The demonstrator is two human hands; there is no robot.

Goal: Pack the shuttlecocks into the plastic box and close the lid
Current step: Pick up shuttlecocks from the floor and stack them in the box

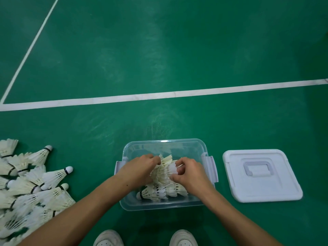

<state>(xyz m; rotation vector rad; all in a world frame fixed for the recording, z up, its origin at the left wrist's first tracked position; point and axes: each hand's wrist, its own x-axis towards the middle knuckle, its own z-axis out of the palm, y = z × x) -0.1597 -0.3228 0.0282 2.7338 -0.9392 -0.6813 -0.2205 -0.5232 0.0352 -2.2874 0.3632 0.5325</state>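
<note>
So a bunch of shuttlecocks is gripped from both sides inside the clear plastic box. The left hand is curled onto the feathers at one end, and the right hand is pinched on the other end, thumb and fingertips clamped round a white bit. More shuttlecocks are laid flat on the box bottom, right under the fingers. The lid is parked on the green floor off past the right hand's knuckles, handle up, not touching the box. A big loose pile of shuttlecocks is spread out well beyond the left hand.
</note>
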